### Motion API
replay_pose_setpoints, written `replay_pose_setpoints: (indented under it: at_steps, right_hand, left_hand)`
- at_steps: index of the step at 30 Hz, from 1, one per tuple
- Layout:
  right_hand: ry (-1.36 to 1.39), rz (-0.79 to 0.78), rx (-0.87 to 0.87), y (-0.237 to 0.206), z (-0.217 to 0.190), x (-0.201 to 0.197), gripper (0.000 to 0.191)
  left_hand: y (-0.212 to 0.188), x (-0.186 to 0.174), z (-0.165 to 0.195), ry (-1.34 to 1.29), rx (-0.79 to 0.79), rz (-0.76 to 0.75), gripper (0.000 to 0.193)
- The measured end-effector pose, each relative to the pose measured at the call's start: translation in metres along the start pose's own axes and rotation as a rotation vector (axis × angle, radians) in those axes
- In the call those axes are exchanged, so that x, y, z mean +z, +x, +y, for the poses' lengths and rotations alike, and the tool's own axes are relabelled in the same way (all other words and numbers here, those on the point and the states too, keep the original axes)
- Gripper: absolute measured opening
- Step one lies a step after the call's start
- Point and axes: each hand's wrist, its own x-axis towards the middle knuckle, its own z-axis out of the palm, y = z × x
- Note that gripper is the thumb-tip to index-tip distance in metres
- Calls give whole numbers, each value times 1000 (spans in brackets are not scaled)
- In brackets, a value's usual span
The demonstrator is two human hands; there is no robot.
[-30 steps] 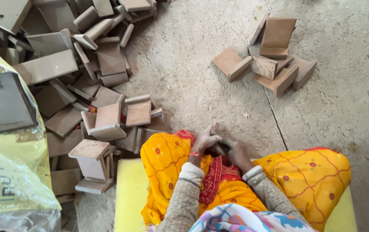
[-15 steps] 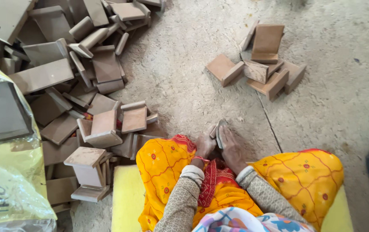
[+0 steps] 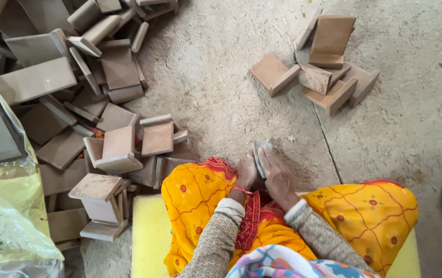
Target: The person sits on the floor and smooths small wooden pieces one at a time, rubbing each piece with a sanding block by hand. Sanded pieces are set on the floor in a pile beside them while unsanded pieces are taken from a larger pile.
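Matt, sawn-looking wooden blocks (image 3: 329,62); rough, dusty concrete floor (image 3: 221,82) beneath; glossy yellow plastic sack (image 3: 5,216) left of blocks.

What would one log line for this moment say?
left hand: steadies small block | right hand: presses on block | big pile left | small pile ahead

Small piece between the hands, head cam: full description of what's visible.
The small flat piece looks like a thin grey-brown block, similar in colour to the wooden pieces heaped around, dusty and pale at its top end. It stands on edge, tilted slightly, low over the gritty floor. The left hand and right hand press against its two faces; its lower part is hidden.
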Motion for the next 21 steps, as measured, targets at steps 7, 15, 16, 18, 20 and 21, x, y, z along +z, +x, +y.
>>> replay_pose_setpoints:
  at_steps: [7, 15, 16, 18, 20, 21]
  right_hand:
    - [-130, -91, 21, 72, 47, -13, 66]
    - [81, 185, -281, 3, -19, -24, 73]
    - [97, 246, -301, 7, -16, -21, 74]
    - [-15, 19, -63, 31, 2, -14, 70]
    - [-129, -91, 17, 49, 23, -10, 69]
    - [-194, -45, -50, 65, 31, -9, 69]
  left_hand:
    - [-8, -12, 27, -130, 220, 191, 51]
    - [-1, 9, 3, -239, -102, 7, 25]
    - [0, 12, 0, -193, -80, 25, 25]
    - [0, 8, 6, -130, 1, 85, 28]
    - [-3, -2, 18, -135, 119, 155, 35]
    - [-5, -6, 24, -149, 157, 174, 39]
